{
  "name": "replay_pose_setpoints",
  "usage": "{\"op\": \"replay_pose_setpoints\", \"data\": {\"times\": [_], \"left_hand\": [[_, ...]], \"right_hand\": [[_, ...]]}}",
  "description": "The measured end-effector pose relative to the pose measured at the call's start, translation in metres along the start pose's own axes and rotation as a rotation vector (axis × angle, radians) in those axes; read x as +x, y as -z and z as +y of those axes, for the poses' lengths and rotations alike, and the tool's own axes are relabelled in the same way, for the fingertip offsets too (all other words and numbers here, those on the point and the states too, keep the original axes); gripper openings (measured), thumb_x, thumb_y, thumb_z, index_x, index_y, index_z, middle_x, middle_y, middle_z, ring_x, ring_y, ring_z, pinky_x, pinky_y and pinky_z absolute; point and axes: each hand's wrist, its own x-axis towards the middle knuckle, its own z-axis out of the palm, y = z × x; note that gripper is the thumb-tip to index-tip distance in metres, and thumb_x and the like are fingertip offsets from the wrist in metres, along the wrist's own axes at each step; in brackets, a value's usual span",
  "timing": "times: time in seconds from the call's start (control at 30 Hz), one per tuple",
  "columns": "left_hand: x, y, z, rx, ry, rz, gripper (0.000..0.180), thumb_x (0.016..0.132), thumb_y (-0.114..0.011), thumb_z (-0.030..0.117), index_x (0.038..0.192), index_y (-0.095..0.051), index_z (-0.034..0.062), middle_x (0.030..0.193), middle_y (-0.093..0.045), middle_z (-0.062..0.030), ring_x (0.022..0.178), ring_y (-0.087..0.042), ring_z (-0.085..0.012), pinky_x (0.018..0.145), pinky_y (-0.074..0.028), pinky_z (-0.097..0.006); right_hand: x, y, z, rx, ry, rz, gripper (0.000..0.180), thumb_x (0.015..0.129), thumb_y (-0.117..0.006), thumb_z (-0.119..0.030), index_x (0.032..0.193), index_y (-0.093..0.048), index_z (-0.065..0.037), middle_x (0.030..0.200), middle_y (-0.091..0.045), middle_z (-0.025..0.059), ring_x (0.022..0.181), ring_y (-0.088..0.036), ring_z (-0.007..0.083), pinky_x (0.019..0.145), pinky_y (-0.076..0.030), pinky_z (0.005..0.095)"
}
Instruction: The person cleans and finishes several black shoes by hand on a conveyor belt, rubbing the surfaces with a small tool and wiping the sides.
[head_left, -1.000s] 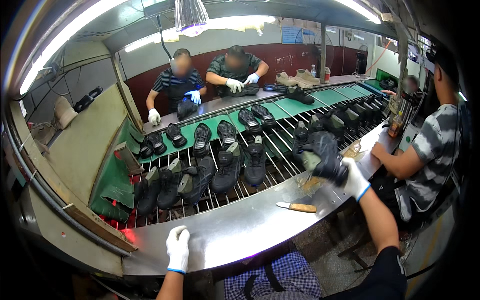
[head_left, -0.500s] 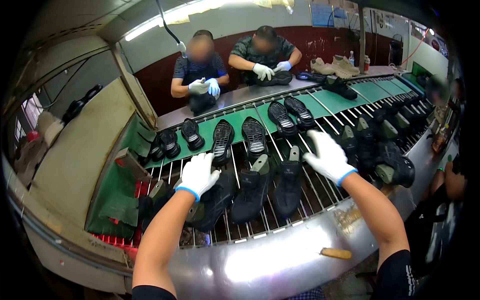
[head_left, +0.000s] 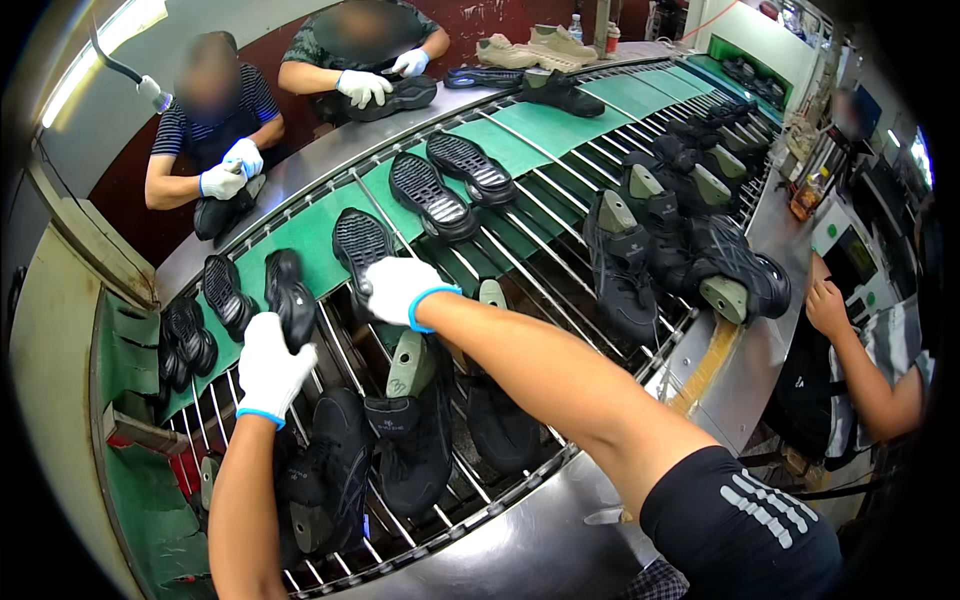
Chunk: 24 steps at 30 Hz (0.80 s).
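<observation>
My left hand (head_left: 272, 372), in a white glove with a blue cuff, grips the near end of a black shoe sole (head_left: 288, 290), which tilts on its side. My right hand (head_left: 402, 292), gloved alike, has its fingers curled on the near end of another black sole (head_left: 358, 240); part of that grip is hidden. Both soles are at the green strip (head_left: 330, 208) of the conveyor. Below my hands, black shoe uppers on green lasts stand on the metal rods, among them one upper (head_left: 412, 455) under my right wrist and another (head_left: 335, 450) by my left forearm.
A pair of soles (head_left: 432, 195) lies farther along the strip, with several more at the left. Black lasted shoes (head_left: 620, 265) crowd the rods at right. Across the conveyor, two gloved co-workers handle black footwear (head_left: 392, 98). Another person's hand (head_left: 825, 300) is at right.
The view has swung right and closer. Both my hands have come to the two soles, the right one crossing leftward, and the left-hand sole has tipped onto its side.
</observation>
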Motion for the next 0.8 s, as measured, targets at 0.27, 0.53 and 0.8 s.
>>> {"op": "replay_pose_setpoints", "data": {"times": [0.27,0.53,0.8], "left_hand": [[-0.134,0.154,0.046,-0.344,0.117,0.293,0.065,0.080,-0.080,0.009,0.141,-0.059,0.0048,0.130,-0.066,-0.0181,0.119,-0.066,-0.0343,0.108,-0.050,-0.044],[-0.468,0.236,0.114,-0.135,0.273,0.367,0.068,0.080,-0.084,0.019,0.141,-0.062,-0.0007,0.139,-0.065,-0.0261,0.131,-0.060,-0.0459,0.117,-0.046,-0.053],[-0.585,0.236,0.173,0.134,0.319,0.324,0.079,0.083,-0.082,0.024,0.150,-0.053,-0.0063,0.152,-0.053,-0.0298,0.146,-0.045,-0.0543,0.123,-0.037,-0.062]], "right_hand": [[-0.182,0.077,-0.058,0.363,0.326,0.145,0.031,0.093,-0.070,-0.036,0.103,-0.071,-0.007,0.107,-0.069,0.0184,0.100,-0.069,0.0358,0.088,-0.055,0.0467],[-0.440,0.012,-0.118,0.373,0.506,-0.222,0.051,0.102,-0.063,-0.044,0.137,-0.060,-0.007,0.134,-0.062,0.0196,0.123,-0.064,0.0386,0.106,-0.052,0.0483],[-0.322,0.022,-0.040,0.199,-0.183,0.356,0.087,0.080,-0.080,-0.049,0.147,-0.052,-0.003,0.137,-0.061,0.0340,0.126,-0.063,0.0486,0.107,-0.053,0.0537]]}}
